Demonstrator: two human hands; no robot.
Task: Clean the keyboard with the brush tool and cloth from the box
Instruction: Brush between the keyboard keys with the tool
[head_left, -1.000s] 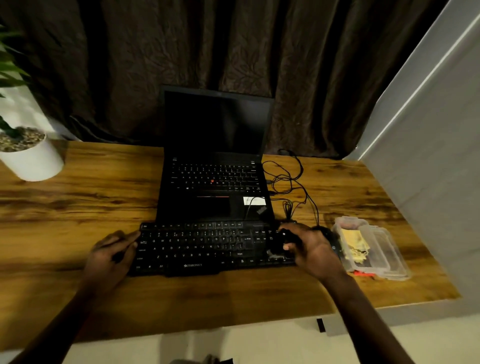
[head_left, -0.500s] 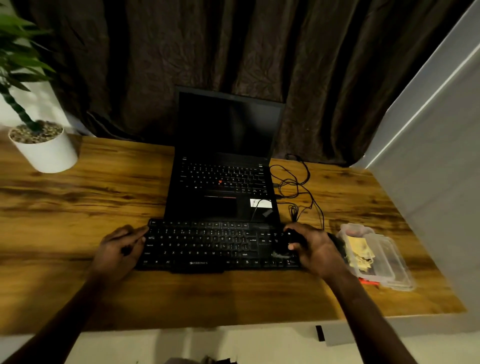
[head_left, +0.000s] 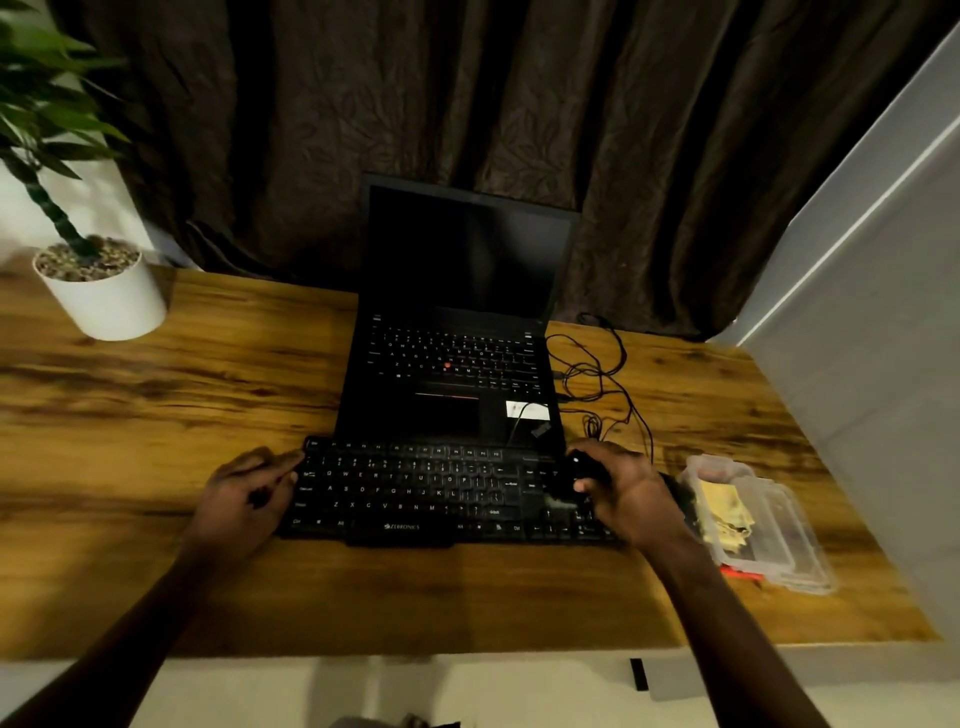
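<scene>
A black keyboard (head_left: 415, 488) lies on the wooden desk in front of a laptop. My right hand (head_left: 631, 493) is closed around a black brush tool (head_left: 584, 467). The brush's pale bristles (head_left: 558, 501) touch the keys at the keyboard's right end. My left hand (head_left: 244, 493) has curled fingers and grips the keyboard's left end, with the thumb at the upper left corner. A clear plastic box (head_left: 779, 540) stands open just right of my right hand. A yellow cloth (head_left: 722, 512) lies inside it.
An open black laptop (head_left: 457, 364) with a dark screen stands behind the keyboard. Tangled black cables (head_left: 597, 374) lie to its right. A white plant pot (head_left: 104, 296) is at the desk's far left. A grey wall panel (head_left: 857, 338) bounds the right side, and dark curtains hang behind.
My head has turned, so the scene sits further right and lower in view. Both hands stay at the keyboard's ends, and the brush has shifted only slightly over the right keys.
</scene>
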